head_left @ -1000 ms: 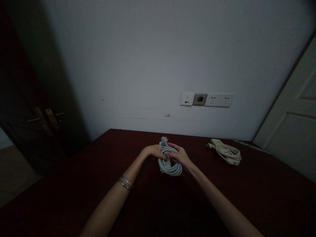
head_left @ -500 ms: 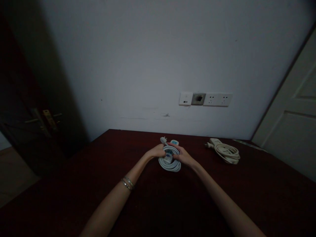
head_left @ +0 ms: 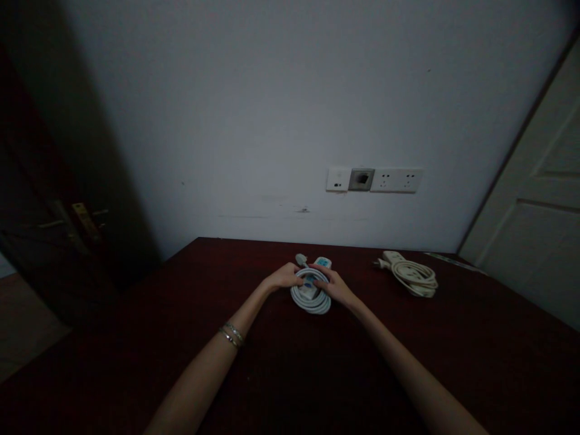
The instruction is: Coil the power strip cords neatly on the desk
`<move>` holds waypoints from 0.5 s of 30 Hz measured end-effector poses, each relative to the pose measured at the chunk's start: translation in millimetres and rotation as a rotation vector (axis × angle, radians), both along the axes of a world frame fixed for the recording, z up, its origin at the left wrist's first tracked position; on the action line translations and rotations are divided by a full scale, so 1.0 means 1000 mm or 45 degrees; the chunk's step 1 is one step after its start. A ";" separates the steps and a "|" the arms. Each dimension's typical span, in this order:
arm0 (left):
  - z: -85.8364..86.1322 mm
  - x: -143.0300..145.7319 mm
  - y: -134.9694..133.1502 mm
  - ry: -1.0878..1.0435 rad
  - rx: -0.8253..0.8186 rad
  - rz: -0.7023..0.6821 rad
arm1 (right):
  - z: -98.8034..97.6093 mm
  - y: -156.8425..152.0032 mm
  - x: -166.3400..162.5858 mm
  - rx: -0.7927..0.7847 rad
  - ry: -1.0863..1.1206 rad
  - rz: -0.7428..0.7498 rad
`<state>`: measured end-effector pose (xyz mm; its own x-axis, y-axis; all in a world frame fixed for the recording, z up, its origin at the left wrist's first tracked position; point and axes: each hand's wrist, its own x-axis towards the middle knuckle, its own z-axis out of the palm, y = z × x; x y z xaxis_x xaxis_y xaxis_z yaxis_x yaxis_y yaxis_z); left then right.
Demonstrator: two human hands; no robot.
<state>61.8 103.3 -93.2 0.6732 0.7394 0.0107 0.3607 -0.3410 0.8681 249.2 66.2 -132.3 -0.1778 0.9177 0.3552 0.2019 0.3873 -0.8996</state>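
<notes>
A white power strip with its cable wound into a coil (head_left: 312, 296) lies on the dark red table (head_left: 281, 362), a little past its middle. My left hand (head_left: 283, 278) grips the coil's left side, fingers curled over the cable. My right hand (head_left: 333, 285) holds the right side, fingers closed over the strip body. The plug (head_left: 301, 260) sticks out at the far side of the coil. A bracelet (head_left: 230, 335) is on my left wrist.
A second, cream power strip with a coiled cable (head_left: 412, 275) lies at the table's far right. Wall sockets (head_left: 374, 180) sit on the white wall behind. A dark door with a handle (head_left: 67, 223) stands at the left, a white door (head_left: 534, 229) at the right.
The coil has come down from slightly above the table and now rests flatter on it. Both hands stayed on it and shifted a little farther away.
</notes>
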 end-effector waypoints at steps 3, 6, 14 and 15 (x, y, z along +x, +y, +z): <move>-0.002 -0.001 0.002 0.020 0.006 0.014 | -0.004 -0.001 0.001 0.024 -0.016 -0.033; -0.003 -0.002 0.004 0.029 -0.001 0.003 | -0.008 -0.003 0.000 0.037 -0.027 -0.074; -0.002 0.002 0.002 -0.040 -0.164 0.090 | -0.014 0.001 0.001 0.007 -0.002 -0.375; -0.002 0.004 0.001 -0.054 -0.197 0.120 | -0.014 0.002 0.002 -0.020 0.013 -0.423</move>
